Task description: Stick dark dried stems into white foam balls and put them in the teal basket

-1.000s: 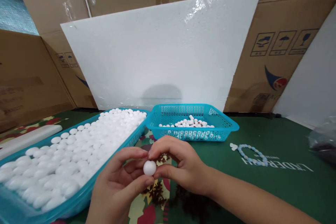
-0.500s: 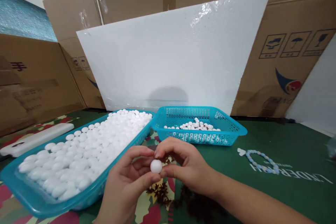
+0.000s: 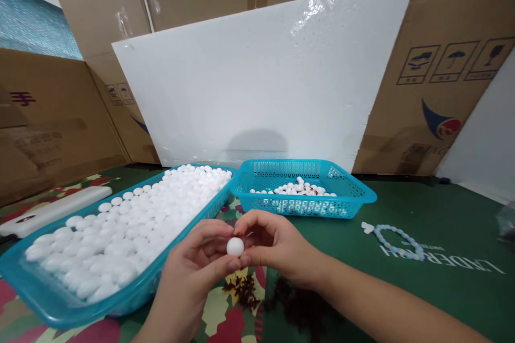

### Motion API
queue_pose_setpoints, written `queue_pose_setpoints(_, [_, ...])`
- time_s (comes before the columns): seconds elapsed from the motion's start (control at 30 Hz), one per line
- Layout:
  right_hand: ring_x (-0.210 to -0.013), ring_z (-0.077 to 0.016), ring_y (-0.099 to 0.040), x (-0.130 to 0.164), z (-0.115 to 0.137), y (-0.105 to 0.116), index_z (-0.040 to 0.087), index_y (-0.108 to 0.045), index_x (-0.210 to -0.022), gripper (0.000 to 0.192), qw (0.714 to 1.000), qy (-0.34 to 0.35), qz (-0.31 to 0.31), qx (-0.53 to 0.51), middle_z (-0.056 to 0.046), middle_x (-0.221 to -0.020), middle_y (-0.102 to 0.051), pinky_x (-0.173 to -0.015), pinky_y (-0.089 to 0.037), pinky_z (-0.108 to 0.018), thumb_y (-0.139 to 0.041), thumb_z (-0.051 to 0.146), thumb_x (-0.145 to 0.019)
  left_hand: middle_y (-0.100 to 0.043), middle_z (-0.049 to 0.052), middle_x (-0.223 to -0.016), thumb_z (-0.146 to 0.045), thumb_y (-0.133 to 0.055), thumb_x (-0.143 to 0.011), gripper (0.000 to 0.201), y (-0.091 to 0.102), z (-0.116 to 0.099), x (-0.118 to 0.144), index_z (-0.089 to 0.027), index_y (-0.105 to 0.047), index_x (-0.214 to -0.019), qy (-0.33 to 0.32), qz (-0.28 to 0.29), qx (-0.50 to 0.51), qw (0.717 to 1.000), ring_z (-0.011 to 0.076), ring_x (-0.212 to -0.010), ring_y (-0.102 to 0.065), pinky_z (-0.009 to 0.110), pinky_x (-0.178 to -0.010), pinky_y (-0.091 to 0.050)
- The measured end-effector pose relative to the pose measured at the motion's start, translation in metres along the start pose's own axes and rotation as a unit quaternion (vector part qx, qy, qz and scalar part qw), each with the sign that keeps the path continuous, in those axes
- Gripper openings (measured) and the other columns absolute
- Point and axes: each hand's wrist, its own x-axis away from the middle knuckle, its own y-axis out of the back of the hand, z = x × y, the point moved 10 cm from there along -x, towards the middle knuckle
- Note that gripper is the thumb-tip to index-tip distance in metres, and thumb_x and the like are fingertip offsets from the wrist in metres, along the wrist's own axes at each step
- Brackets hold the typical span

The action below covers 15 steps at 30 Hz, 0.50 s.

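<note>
A small, smooth, plain white ball (image 3: 235, 246) is held above the green and patterned desk (image 3: 402, 300), between the person's two hands and just beyond some spiky brown bits (image 3: 243, 290). The left hand (image 3: 189, 268) pinches it with the thumb along its lower edge, and the right hand (image 3: 281, 249) pinches from the other side, both forefingers curled over the top. It looks round (much like those heaped in the blue plastic tray (image 3: 52, 312)), so I can tell neither long axis nor pointing end.
</note>
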Motion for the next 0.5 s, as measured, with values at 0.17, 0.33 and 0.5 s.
queue_pose_setpoints(0.17, [-0.05, -0.0028, -0.049, -0.001, -0.008, 0.003, 0.015, -0.047, -0.061, 0.029, 0.999, -0.011, -0.012, -0.037, 0.007, -0.056, -0.05, -0.049, -0.039, -0.013, -0.069, 0.021, -0.042, -0.052, -0.005, -0.055, -0.003, -0.06, -0.042, 0.016, -0.001, -0.007, -0.002, -0.017, -0.058, -0.049, -0.047, 0.016, -0.024, 0.998, 0.0075, -0.049, -0.05, 0.012, -0.04, -0.041])
queue_pose_setpoints(0.33, [-0.051, -0.003, -0.049, 0.0, -0.006, 0.003, 0.016, -0.048, -0.061, 0.028, 0.998, 0.0, -0.024, -0.056, 0.007, -0.055, -0.05, -0.049, -0.039, -0.012, -0.069, 0.018, -0.042, -0.052, -0.005, -0.054, -0.004, -0.061, -0.042, 0.014, 0.001, -0.007, 0.0, -0.016, -0.057, -0.048, -0.039, 0.001, -0.027, 0.999, 0.0068, -0.047, -0.049, 0.012, -0.039, -0.04])
queue_pose_setpoints(0.5, [-0.05, -0.0032, -0.048, -0.001, -0.004, 0.004, 0.016, -0.051, -0.062, 0.026, 0.998, 0.013, -0.04, -0.054, 0.007, -0.055, -0.051, -0.048, -0.038, -0.013, -0.068, 0.018, -0.042, -0.055, -0.003, -0.051, -0.008, -0.065, -0.041, 0.019, 0.002, 0.002, -0.001, -0.016, -0.055, -0.056, 0.01, -0.013, -0.011, 1.0, 0.0076, -0.042, -0.049, 0.013, -0.036, -0.038])
